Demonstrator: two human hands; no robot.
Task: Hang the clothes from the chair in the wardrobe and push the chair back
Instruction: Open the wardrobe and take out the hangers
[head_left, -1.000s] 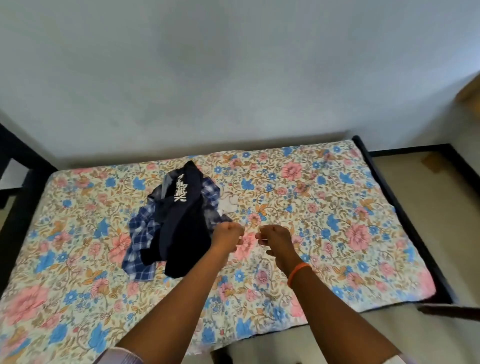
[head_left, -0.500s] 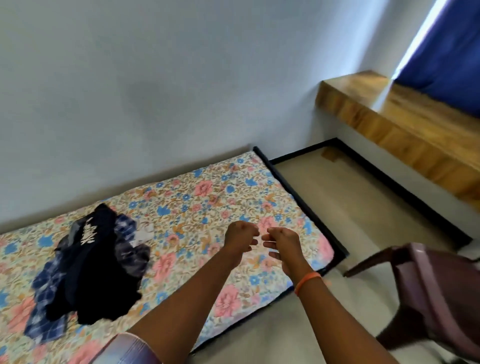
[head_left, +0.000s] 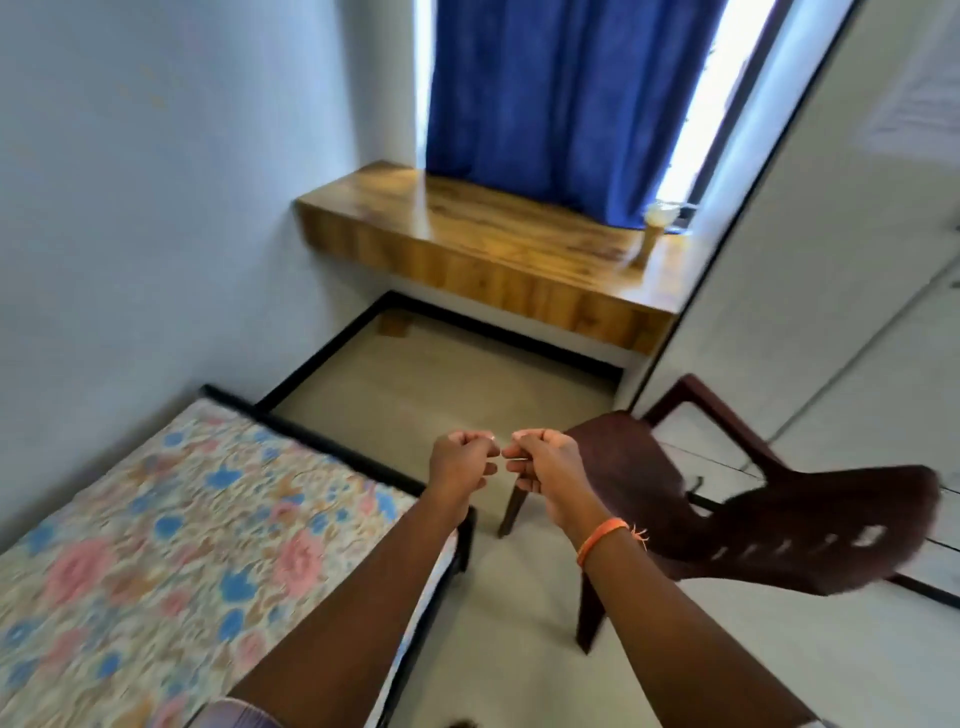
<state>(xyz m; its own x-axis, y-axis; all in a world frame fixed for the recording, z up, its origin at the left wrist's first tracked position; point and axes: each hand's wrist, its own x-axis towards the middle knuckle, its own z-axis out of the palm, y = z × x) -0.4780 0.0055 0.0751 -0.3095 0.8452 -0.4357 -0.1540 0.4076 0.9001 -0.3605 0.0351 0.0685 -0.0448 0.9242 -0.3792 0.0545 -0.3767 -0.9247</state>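
Note:
A dark brown plastic chair (head_left: 727, 499) stands on the floor to my right, its seat bare and its back toward me. My left hand (head_left: 462, 462) and my right hand (head_left: 545, 467) are held out close together in front of me, fingers curled into loose fists with nothing in them. Both hover in the air left of the chair, without touching it. An orange band circles my right wrist. The clothes are out of view. White wardrobe doors (head_left: 841, 291) rise behind the chair on the right.
A bed with a floral sheet (head_left: 171, 551) and black frame fills the lower left. A wooden ledge (head_left: 483, 244) runs under a blue curtain (head_left: 561, 93) at the far wall, with a small wooden object (head_left: 649, 239) on it. Open floor (head_left: 441, 384) lies between bed and ledge.
The view has swung right, away from the pile of clothes on the bed toward the chair, ledge and curtain. My fists stay close together in front of me.

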